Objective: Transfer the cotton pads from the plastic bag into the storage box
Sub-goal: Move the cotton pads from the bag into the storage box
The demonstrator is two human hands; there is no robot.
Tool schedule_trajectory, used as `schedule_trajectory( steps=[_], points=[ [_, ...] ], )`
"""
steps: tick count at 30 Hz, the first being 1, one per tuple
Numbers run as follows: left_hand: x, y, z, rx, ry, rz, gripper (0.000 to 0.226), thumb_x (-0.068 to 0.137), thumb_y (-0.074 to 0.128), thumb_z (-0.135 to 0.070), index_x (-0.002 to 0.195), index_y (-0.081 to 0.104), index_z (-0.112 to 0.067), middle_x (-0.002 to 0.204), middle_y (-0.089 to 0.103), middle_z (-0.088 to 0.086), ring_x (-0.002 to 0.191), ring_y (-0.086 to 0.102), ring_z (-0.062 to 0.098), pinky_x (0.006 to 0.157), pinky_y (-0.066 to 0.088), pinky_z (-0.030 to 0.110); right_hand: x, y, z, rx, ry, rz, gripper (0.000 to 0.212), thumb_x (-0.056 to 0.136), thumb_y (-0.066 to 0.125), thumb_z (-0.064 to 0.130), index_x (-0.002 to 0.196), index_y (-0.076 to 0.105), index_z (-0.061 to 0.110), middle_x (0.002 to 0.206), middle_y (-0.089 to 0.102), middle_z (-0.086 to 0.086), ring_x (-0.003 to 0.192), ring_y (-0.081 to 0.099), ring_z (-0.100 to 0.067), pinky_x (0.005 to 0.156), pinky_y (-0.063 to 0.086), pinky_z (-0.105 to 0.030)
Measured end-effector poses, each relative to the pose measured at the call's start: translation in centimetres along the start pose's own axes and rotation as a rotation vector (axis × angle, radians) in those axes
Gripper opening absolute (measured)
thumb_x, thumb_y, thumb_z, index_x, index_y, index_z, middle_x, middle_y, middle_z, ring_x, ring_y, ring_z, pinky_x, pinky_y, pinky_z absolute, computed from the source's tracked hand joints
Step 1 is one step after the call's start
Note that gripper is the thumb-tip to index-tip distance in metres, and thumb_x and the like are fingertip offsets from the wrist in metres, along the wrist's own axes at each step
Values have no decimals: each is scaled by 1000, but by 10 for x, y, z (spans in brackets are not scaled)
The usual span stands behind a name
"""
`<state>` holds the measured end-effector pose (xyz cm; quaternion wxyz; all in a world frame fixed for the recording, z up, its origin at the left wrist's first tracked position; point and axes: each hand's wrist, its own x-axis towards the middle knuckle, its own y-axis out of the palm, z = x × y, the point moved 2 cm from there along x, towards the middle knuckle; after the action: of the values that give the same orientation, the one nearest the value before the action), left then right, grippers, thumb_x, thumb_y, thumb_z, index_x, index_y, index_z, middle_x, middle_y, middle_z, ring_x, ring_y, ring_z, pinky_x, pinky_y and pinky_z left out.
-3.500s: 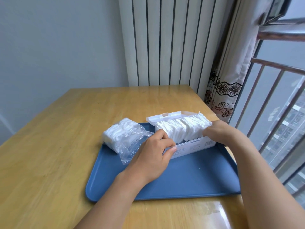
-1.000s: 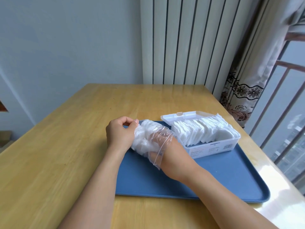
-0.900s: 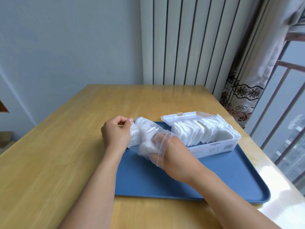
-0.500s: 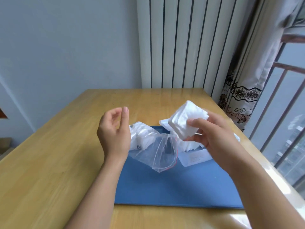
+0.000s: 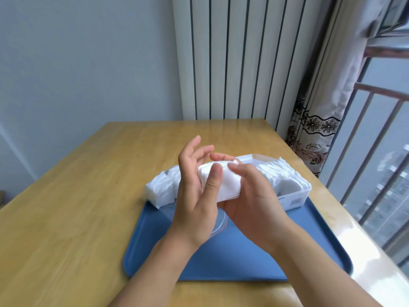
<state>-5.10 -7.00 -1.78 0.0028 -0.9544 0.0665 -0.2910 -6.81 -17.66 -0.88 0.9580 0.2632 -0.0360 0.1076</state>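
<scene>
The right hand (image 5: 250,196), which was reaching into the plastic bag (image 5: 163,189) a second ago, is now holding a stack of cotton pads (image 5: 223,185) lifted out of it, at the centre of the frame. The left hand (image 5: 197,191), earlier pinching the bag's far end, is now pressing against the stack's left side, thumb across its front. The bag is lying slack on the tray (image 5: 243,260), left of centre.
</scene>
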Motion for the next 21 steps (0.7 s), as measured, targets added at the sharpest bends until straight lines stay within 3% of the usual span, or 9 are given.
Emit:
schedule_trajectory(
  steps=[3, 5, 7, 10, 13, 15, 18, 21],
  points=[
    [-2, 2, 4, 24, -19, 67, 72, 86, 58, -58, 145, 24, -34, 143, 46, -4, 141, 37, 5, 117, 33, 30, 0, -2, -3, -121, -49, -166, 43, 96, 49, 56, 108, 68, 20, 115, 75, -8, 106, 71, -24, 87, 53, -38],
    [-4, 5, 7, 30, -21, 143, 68, 84, 60, -44, 142, 25, -36, 143, 45, -12, 142, 35, 7, 118, 34, 40, -1, -5, -2, -230, -105, -242, 47, 97, 45, 59, 107, 69, 19, 114, 75, -13, 108, 72, -27, 91, 55, -43],
    [-5, 6, 8, 25, -13, 155, 61, 83, 58, -40, 137, 29, -43, 139, 45, -19, 140, 38, 8, 114, 39, 40, 0, -10, 1, -347, -179, -280, 47, 99, 46, 59, 108, 65, 17, 114, 68, -24, 100, 69, -32, 86, 54, -43],
    [-3, 1, 6, -60, -75, 64, 52, 80, 58, -46, 129, 45, -36, 128, 54, -5, 114, 58, 5, 90, 51, 25, 4, -15, 6, -448, -295, -313, 42, 98, 47, 51, 109, 62, 13, 96, 66, -23, 81, 62, -19, 66, 50, -25],
    [3, -4, 2, -169, -220, 49, 42, 84, 62, -43, 118, 62, -18, 96, 66, 9, 77, 66, 16, 63, 55, 28, 5, -18, 12, -533, -398, -324, 31, 104, 48, 34, 107, 59, 5, 77, 57, -2, 65, 54, -10, 58, 44, -17],
    [7, -6, 1, -230, -304, 82, 24, 96, 61, -31, 106, 70, -12, 81, 66, 10, 68, 66, 19, 55, 56, 30, 6, -20, 14, -593, -427, -312, 26, 105, 52, 31, 106, 60, 6, 77, 57, 0, 66, 53, -12, 59, 45, -20],
    [8, -6, 0, -316, -376, 106, 28, 104, 49, -21, 98, 75, -10, 78, 70, 8, 70, 69, 20, 62, 60, 32, 9, -26, 15, -659, -441, -314, 22, 99, 62, 36, 109, 64, 17, 86, 61, 3, 77, 58, -13, 68, 48, -27],
    [9, -7, 2, -378, -405, 92, 27, 104, 47, -15, 108, 73, -9, 85, 73, 8, 76, 71, 22, 68, 60, 32, 9, -30, 16, -645, -448, -341, 18, 96, 67, 27, 112, 67, 19, 87, 66, 9, 75, 61, -6, 68, 50, -21]
  ],
)
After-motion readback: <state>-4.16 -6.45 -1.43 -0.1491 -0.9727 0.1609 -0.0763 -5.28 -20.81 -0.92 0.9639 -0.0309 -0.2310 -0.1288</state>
